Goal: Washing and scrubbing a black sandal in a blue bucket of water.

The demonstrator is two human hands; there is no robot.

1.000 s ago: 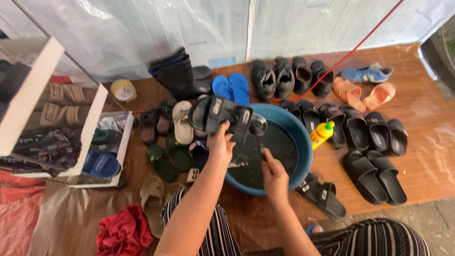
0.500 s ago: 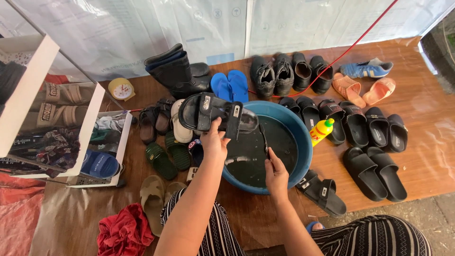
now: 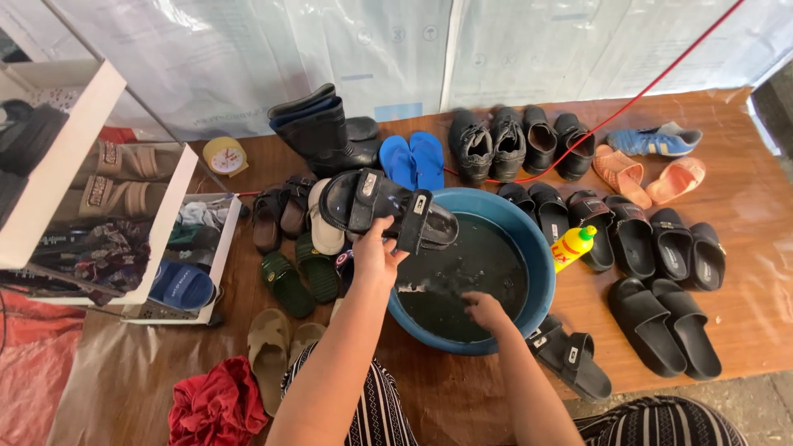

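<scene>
- At the far left stands a white shelf (image 3: 178, 206) with sandals and a blue shoe in it.
- A red cloth (image 3: 216, 410) lies in a heap on the floor near my knee.
- Two tan slippers (image 3: 270, 351) lie next to the cloth, and a green pair (image 3: 299, 277) sits a bit above them.
- My left hand (image 3: 376, 258) is shut around a black sandal (image 3: 388, 208) with straps. I hold it up, tipped, over the left rim of the tub.
- Black rubber boots (image 3: 318, 132) lie on their side behind the sandal, and blue flip-flops (image 3: 411, 159) sit just beside them.
- The big blue tub (image 3: 541, 264) is in the middle of the brown floor. It is full of dark water.
- My right hand (image 3: 485, 310) is down in the tub, at the water. I think the fingers are curled, but I cannot tell if they hold anything.
- One more black sandal (image 3: 572, 359) lies on the floor, touching the tub at the lower right.
- A yellow bottle (image 3: 572, 246) with a green cap lies just beside the right rim.
- Rows of black shoes and slides (image 3: 652, 248) fill the floor on the right.
- Orange sandals (image 3: 648, 175) and a blue shoe (image 3: 657, 139) sit at the far right, near a red cord (image 3: 652, 83).
</scene>
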